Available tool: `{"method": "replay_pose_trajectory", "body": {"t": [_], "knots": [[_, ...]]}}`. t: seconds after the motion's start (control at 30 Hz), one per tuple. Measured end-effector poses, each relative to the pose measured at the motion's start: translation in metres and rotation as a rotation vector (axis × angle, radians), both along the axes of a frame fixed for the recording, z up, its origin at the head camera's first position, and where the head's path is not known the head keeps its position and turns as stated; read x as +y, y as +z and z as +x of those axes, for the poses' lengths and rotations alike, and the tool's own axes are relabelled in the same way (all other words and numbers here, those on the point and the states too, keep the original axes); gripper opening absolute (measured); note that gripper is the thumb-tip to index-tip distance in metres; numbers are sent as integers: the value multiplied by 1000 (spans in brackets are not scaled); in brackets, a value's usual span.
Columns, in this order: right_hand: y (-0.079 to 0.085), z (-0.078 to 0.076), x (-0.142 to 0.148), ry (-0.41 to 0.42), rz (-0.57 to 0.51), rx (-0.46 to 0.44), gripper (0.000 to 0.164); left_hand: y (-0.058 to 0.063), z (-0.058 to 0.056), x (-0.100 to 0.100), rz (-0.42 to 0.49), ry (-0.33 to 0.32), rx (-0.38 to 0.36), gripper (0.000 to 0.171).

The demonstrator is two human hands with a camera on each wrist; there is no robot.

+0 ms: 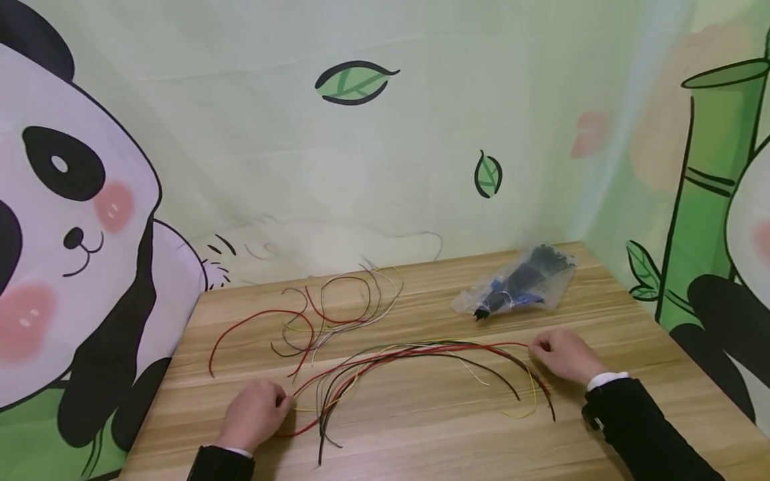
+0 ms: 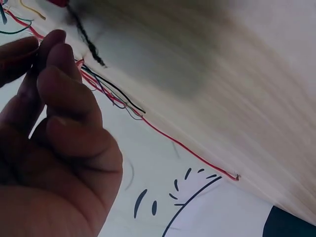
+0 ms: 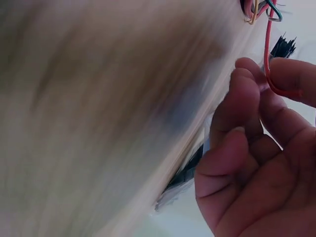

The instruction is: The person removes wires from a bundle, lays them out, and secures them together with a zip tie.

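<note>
My left hand [image 1: 255, 414] pinches one end of a red wire [image 1: 327, 369] between thumb and forefinger at the front left of the table. My right hand [image 1: 568, 356] pinches the other end at the right; in the right wrist view the red wire [image 3: 267, 54] bends across the thumb. Between the hands, a loose bundle of red, black, yellow and grey wires arcs over the tabletop, a black wire [image 1: 501, 375] among them curving down at the right. In the left wrist view, the left hand [image 2: 64, 133] has thumb and fingertips together, hiding the wire end.
Behind the left hand lies a second tangle of wires, with a red wire [image 1: 255, 312] and a white wire [image 1: 392, 300]. A clear plastic bag [image 1: 529, 284] of black ties or strips sits at the back right. Printed cloth [image 1: 421, 133] surrounds the wooden table [image 1: 433, 427].
</note>
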State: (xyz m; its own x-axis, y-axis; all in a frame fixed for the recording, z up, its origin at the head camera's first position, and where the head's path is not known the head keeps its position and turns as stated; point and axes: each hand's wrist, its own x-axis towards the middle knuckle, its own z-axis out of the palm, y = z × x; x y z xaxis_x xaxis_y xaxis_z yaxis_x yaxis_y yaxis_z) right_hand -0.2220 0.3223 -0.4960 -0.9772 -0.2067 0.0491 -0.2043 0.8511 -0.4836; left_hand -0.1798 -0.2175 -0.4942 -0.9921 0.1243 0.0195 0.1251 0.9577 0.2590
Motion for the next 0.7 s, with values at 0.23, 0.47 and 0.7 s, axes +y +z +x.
{"method": "replay_pose_trajectory", "body": {"t": [0.23,0.47,0.7], "knots": [[-1,3,-4,20,5,-88,12,-2,3,0,-13,-36,-36,24],[-3,2,-3,51,-9,-83,15,-4,4,0,13,-42,-89,22],[-2,3,-5,48,8,-85,12,-4,5,2,44,-54,-96,20]]}}
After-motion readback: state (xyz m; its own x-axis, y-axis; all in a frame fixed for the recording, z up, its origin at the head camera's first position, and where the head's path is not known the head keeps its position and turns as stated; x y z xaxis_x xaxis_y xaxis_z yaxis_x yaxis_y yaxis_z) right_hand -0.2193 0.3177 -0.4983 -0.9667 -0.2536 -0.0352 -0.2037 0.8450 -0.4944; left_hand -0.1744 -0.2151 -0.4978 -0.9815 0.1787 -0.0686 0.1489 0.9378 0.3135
